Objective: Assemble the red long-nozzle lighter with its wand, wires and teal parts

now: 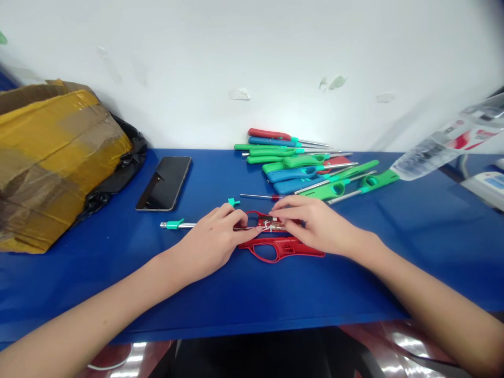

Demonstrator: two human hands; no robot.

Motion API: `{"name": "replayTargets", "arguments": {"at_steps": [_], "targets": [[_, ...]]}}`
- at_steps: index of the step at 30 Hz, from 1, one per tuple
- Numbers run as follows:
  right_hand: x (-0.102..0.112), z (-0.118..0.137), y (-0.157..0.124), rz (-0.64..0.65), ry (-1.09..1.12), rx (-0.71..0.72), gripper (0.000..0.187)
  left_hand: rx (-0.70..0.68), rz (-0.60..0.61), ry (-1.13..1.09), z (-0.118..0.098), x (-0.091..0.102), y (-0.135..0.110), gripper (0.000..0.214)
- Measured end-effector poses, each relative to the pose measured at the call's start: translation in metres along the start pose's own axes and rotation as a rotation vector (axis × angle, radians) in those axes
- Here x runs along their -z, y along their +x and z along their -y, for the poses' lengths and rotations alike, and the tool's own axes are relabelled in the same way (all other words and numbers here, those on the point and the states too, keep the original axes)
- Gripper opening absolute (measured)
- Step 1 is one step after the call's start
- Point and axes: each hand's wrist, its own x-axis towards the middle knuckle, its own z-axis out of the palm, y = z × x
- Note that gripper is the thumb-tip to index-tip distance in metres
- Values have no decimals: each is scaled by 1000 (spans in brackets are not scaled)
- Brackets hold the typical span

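An opened red lighter half lies in the middle of the blue table, with white wires and small inner parts showing. My left hand is closed at its left end, with thumb and fingers on the wires and shell. A metal tube with a teal collar sticks out left from under that hand. My right hand bends its fingers over the lighter half's right end, thumb and fingertips at the inner parts. Just below lies the other red shell half. A small teal piece sits above my left hand.
Several green, blue and red stick lighters are piled by the wall. A thin screwdriver lies before them. To the left are a phone and a taped cardboard box. A clear plastic bottle is at right.
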Motion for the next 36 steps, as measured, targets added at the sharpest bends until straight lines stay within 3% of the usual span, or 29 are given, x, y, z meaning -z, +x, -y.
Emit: {"name": "replayTargets", "arguments": {"at_steps": [12, 18, 23, 36], "targets": [[-2, 3, -3, -28, -367, 220, 25, 14, 11, -37, -1, 0, -1, 41], [-4, 3, -4, -100, -269, 233, 19, 34, 31, -56, -1, -1, -1, 41], [-12, 5, -4, -119, -106, 158, 14, 43, 44, -35, -1, -2, 0, 42], [-15, 8, -4, -96, -70, 73, 15, 65, 35, -54, -2, -1, 0, 38]]}}
